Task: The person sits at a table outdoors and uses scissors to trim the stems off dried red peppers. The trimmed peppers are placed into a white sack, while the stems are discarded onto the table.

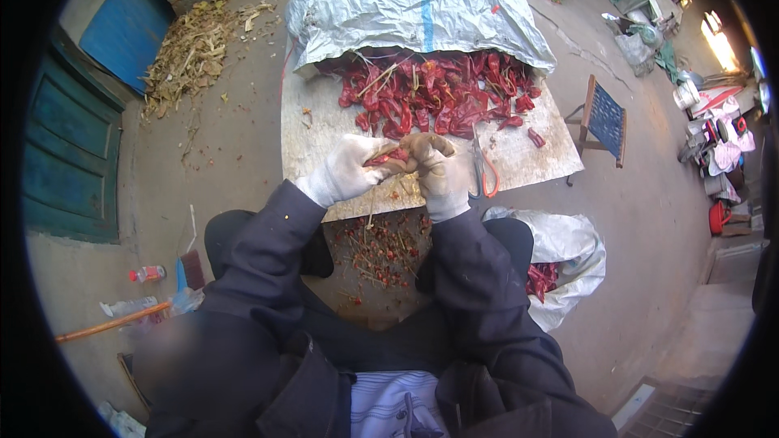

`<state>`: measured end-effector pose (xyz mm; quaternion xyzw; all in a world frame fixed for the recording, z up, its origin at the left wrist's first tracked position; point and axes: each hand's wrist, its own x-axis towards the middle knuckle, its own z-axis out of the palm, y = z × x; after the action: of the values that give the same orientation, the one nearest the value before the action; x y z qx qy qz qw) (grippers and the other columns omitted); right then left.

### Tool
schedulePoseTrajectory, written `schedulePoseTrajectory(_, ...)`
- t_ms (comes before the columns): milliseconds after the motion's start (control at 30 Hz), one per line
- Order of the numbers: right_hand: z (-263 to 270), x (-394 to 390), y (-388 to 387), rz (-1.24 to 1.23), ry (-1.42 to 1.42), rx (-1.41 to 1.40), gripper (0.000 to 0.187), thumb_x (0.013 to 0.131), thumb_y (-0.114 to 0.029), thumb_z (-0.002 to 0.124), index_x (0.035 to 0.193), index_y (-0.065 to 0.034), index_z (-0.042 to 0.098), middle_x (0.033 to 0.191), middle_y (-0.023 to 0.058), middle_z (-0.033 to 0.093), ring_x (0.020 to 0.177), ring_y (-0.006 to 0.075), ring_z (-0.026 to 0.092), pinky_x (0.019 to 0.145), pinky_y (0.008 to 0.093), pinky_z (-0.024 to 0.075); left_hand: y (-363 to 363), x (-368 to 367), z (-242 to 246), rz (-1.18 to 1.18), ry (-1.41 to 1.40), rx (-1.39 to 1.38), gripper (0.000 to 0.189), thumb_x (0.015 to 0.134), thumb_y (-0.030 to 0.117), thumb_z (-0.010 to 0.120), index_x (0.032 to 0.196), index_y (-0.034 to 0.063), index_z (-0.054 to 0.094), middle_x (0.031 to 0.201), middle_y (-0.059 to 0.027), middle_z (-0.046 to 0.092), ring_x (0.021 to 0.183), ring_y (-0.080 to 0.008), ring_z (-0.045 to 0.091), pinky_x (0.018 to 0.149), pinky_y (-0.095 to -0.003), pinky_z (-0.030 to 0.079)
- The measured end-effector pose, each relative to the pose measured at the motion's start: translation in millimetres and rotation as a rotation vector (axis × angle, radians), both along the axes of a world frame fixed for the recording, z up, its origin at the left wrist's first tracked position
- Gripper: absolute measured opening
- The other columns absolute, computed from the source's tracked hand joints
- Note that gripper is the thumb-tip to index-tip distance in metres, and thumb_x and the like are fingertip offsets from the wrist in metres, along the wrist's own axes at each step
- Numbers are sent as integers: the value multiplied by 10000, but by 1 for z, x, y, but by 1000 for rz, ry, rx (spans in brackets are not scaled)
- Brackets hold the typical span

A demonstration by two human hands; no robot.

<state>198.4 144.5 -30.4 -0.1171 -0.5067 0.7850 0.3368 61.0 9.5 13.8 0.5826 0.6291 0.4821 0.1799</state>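
My left hand (pixel 356 164), in a white work glove with brown-stained fingers, holds a dried red chili pepper (pixel 384 158) above the near part of a pale board (pixel 310 152). My right hand (pixel 435 164), gloved alike, has its fingers curled around the pepper's right end, which they hide. Just right of that hand lie scissors (pixel 489 173) with one orange-red and one dark handle visible. Beyond both hands a heap of dried red peppers (pixel 426 91) spills from a large white woven sack (pixel 377 12) with a blue stripe.
Pepper stems and scraps (pixel 377 249) litter the ground between my legs. By my right knee sits a white sack (pixel 569 243) with red peppers inside. A folding stool (pixel 602 118) stands right of the board. A broom (pixel 192 267) and a plastic bottle (pixel 148 274) lie to the left.
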Motion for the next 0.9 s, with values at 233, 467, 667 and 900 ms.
schedulePoseTrajectory(233, -15, 6, -4, 110, 23, -470, 273, 953, -183, 727, 1050, 64, 663, 913, 113, 688, 711, 141, 625, 680, 295, 530, 0, 5, -3, 12, 75, 28, 249, 863, 114, 774, 1084, 5, 737, 852, -197, 718, 753, -315, 720, 681, -375, 540)
schedulePoseTrajectory(467, -14, 1, -5, 14, 90, -515, 146, 981, -140, 690, 985, 6, 695, 929, 70, 706, 719, 137, 634, 669, 289, 524, 4, 11, -3, 38, 81, 80, 277, 853, 114, 789, 1091, -16, 731, 847, -210, 718, 755, -347, 726, 672, -378, 543)
schedulePoseTrajectory(667, 6, 21, 25, -375, -173, -93, 247, 1007, -231, 695, 928, 2, 721, 866, 74, 713, 660, 136, 639, 651, 263, 535, -6, 6, -1, -34, 242, -37, 296, 881, 162, 801, 1105, -15, 723, 870, -195, 733, 773, -297, 742, 710, -359, 553)
schedulePoseTrajectory(900, -8, 33, 44, -103, -600, 306, 172, 945, -70, 618, 1008, -3, 763, 905, 128, 771, 756, 219, 729, 737, 346, 582, -13, -12, -12, 17, 52, -278, 515, 817, 313, 884, 1170, -6, 688, 994, -158, 757, 917, -201, 744, 828, -339, 567)
